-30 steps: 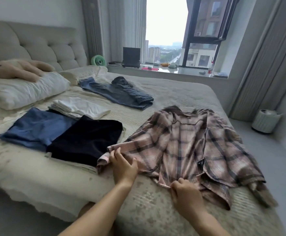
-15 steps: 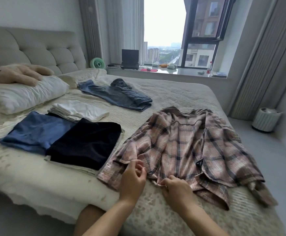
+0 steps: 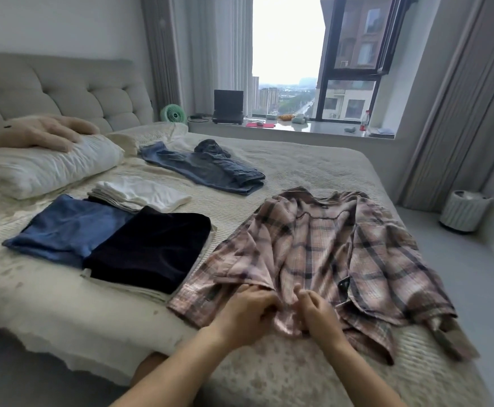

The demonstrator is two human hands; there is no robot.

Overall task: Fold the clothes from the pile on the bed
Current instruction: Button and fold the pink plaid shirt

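Observation:
A pink plaid shirt (image 3: 331, 254) lies spread on the bed (image 3: 313, 168), its collar pointing away from me and its front open. At the shirt's near hem my left hand (image 3: 247, 311) pinches the left front edge. Close beside it, my right hand (image 3: 317, 314) pinches the fabric of the right front edge. To the left lie three folded garments: a dark navy one (image 3: 152, 248), a blue one (image 3: 66, 227) and a white one (image 3: 140, 193). Blue jeans (image 3: 207, 167) lie further back with a dark garment at their far end.
A white pillow (image 3: 43, 168) with a beige plush toy (image 3: 40, 132) on it lies by the tufted headboard. The window ledge holds a laptop (image 3: 228, 107), a green fan (image 3: 173, 113) and small items. A white ribbed bin (image 3: 464, 210) stands on the floor to the right.
Both hands moved inward along the shirt's near hem and now meet at its middle; the left let go of the sleeve cuff at the left, and the shirt's left front has been gathered inward.

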